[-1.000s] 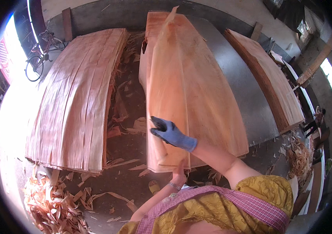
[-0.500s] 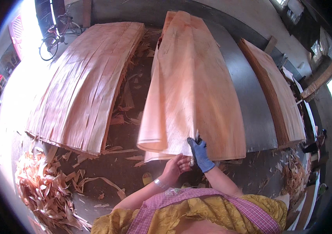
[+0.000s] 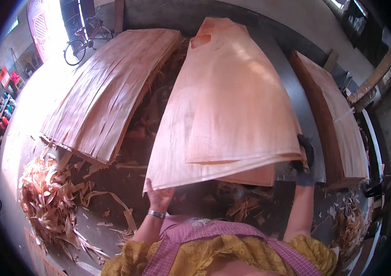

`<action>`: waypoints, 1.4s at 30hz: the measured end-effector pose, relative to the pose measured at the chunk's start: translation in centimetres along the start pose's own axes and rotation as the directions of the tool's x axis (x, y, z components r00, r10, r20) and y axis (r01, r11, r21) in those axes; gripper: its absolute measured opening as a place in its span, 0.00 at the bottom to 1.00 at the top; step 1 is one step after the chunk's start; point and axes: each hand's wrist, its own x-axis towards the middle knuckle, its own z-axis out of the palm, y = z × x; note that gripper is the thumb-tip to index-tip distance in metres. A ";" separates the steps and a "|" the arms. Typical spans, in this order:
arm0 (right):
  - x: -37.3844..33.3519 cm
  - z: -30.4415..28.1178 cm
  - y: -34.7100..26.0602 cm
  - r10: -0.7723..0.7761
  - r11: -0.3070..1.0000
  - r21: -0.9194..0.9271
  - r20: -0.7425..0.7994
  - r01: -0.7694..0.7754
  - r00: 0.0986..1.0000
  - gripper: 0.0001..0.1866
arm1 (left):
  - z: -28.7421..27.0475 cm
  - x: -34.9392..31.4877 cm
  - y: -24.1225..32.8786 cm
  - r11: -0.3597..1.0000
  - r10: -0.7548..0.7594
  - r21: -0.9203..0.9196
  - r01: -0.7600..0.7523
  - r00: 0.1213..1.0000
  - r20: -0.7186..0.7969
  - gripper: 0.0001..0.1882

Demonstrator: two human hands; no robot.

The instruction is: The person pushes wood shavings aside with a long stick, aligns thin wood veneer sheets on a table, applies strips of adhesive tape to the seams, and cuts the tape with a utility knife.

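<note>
Thing in hand: a large thin wood veneer sheet, pale pink-tan, lifted and bowed over the grey tabletop.
Left hand: bare, with a metal bangle at the wrist, under the sheet's near left corner; fingers curled up onto the edge, so the grip is closed on the veneer.
Right hand: in a dark glove, at the sheet's near right corner; mostly hidden behind the edge, it appears to pinch that corner.
Weight, judged: light for its span, since two corner holds carry it.
Stiffness, judged: floppy across the grain; the near edge sags between the hands.
Fragility, judged: brittle; likely to split along the grain, and a notch shows at its far end.
Where to hold: near corners, wide apart, palms supporting from below.
Left of the sheet: a stack of split veneer.
Right of the sheet: another veneer stack.
Floor left of the sheet: veneer scraps.
</note>
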 end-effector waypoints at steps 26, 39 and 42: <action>9.4 -17.2 20.4 0.612 0.790 0.136 -0.140 -0.597 0.778 0.27 | 7.2 20.3 -12.6 0.758 0.302 0.623 -0.195 0.951 -0.071 0.15; -0.3 -38.7 31.2 0.630 0.610 -0.234 -0.436 -0.757 0.643 0.35 | 3.6 17.6 -27.8 0.647 0.312 0.761 0.039 0.897 -0.312 0.07; 4.5 -43.3 31.4 0.633 0.663 -0.271 -0.294 -0.697 0.716 0.30 | 2.9 19.6 -32.4 0.757 0.205 0.653 0.037 0.935 -0.290 0.05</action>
